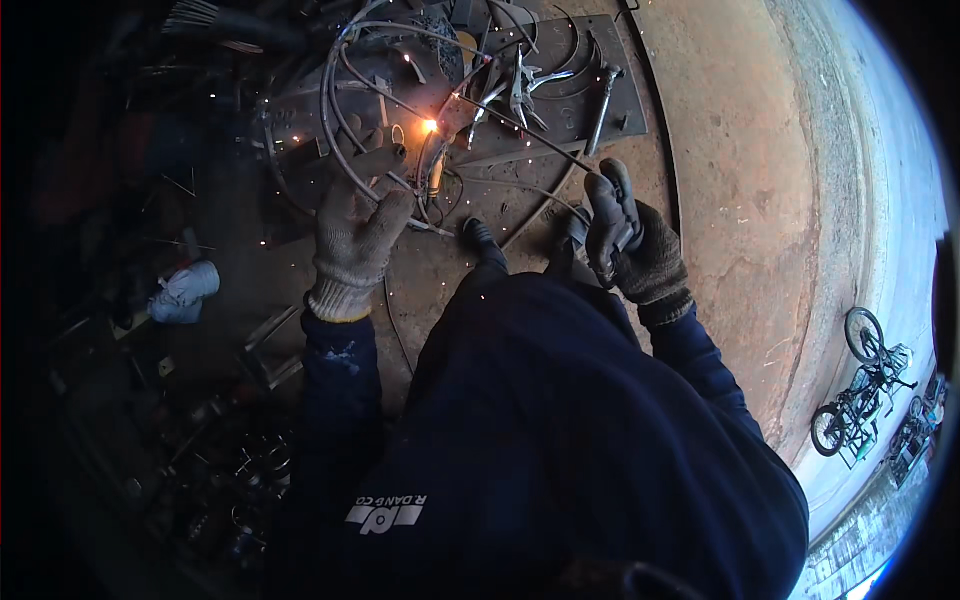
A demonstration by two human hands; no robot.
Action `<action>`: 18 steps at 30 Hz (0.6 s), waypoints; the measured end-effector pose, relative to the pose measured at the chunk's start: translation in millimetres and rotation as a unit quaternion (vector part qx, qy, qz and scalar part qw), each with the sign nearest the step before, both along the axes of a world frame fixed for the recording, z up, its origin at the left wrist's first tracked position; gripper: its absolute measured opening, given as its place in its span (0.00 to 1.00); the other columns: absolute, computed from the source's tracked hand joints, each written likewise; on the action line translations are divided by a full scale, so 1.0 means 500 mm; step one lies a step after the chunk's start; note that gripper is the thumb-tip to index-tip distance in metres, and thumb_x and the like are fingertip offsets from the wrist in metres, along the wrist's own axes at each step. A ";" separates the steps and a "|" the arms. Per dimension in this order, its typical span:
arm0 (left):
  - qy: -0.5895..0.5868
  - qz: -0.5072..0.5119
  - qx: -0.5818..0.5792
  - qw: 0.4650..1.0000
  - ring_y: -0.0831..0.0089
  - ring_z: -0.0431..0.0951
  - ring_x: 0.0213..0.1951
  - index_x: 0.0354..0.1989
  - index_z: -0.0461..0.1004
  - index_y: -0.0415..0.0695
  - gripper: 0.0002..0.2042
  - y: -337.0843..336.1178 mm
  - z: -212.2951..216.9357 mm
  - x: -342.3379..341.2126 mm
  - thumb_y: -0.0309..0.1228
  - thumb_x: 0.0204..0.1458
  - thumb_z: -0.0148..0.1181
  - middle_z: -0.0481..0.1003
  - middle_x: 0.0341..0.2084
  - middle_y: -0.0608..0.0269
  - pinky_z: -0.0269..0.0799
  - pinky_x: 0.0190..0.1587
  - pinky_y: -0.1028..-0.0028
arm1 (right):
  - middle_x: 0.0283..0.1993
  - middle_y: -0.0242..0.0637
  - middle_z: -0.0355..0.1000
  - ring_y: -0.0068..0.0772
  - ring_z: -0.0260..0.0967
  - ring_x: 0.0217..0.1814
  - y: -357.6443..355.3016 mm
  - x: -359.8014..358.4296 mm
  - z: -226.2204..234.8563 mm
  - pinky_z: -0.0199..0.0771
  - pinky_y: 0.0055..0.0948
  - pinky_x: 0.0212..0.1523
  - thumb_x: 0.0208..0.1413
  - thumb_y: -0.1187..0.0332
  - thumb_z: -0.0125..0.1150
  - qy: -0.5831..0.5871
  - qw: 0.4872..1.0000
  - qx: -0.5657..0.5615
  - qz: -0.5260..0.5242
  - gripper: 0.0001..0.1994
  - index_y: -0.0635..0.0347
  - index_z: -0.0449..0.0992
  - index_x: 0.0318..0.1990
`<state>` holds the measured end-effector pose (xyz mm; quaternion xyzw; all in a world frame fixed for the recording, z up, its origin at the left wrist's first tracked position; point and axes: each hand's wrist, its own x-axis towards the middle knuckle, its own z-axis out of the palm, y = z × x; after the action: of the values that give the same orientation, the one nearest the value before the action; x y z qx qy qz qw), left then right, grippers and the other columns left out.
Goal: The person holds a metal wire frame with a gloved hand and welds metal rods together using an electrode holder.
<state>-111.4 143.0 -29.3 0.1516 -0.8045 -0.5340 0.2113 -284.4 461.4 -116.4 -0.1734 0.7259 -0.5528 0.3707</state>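
Note:
My left hand [362, 228], in a grey knitted glove, is closed around the lower side of a round metal hoop [328, 110]. My right hand [650, 255], in a dark glove, grips a black welding electrode holder [612, 222]. From the holder a thin dark electrode [530, 133] slants up and left. Its far end is close to a bright orange glow [431, 126] at the metalwork, with sparks scattered around it. Locking pliers [520, 95] lie just right of the glow. A yellow-handled tool [437, 175] is below it.
A dark metal plate [625, 75] carries the pliers, curved metal strips and a long steel tool [604, 108]. My shoes [482, 238] are close beneath the work. A pale bundle [185, 291] and metal scraps [262, 455] lie to the left. A bicycle [862, 385] stands far right.

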 end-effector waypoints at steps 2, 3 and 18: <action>-0.020 0.013 0.010 1.000 0.60 0.59 0.70 0.57 0.72 0.40 0.20 0.007 0.016 0.005 0.24 0.55 0.64 0.53 0.71 0.50 0.64 0.66 0.61 | 0.53 0.47 0.77 0.37 0.76 0.55 0.002 -0.001 0.024 0.73 0.34 0.57 0.45 0.58 0.76 0.044 0.999 0.020 0.014 0.34 0.66 0.71 0.59; -0.039 0.026 0.019 0.999 0.60 0.59 0.70 0.57 0.73 0.39 0.18 0.008 0.020 0.006 0.24 0.57 0.61 0.52 0.72 0.49 0.63 0.66 0.62 | 0.52 0.46 0.77 0.35 0.76 0.55 0.002 -0.001 0.032 0.73 0.34 0.57 0.46 0.57 0.76 0.088 0.995 0.041 0.028 0.34 0.66 0.71 0.58; 0.131 0.112 0.411 0.895 0.48 0.66 0.64 0.58 0.67 0.27 0.18 0.001 0.003 0.028 0.17 0.59 0.48 0.62 0.65 0.42 0.72 0.62 0.52 | 0.49 0.41 0.77 0.29 0.75 0.52 -0.011 0.003 0.040 0.74 0.32 0.56 0.43 0.60 0.77 -0.036 0.998 -0.036 0.042 0.34 0.68 0.71 0.56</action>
<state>-97.3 143.3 -27.7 0.2429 -0.4561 -0.8048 0.2921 -282.9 455.8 -96.6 -0.1965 0.6838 -0.5684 0.4132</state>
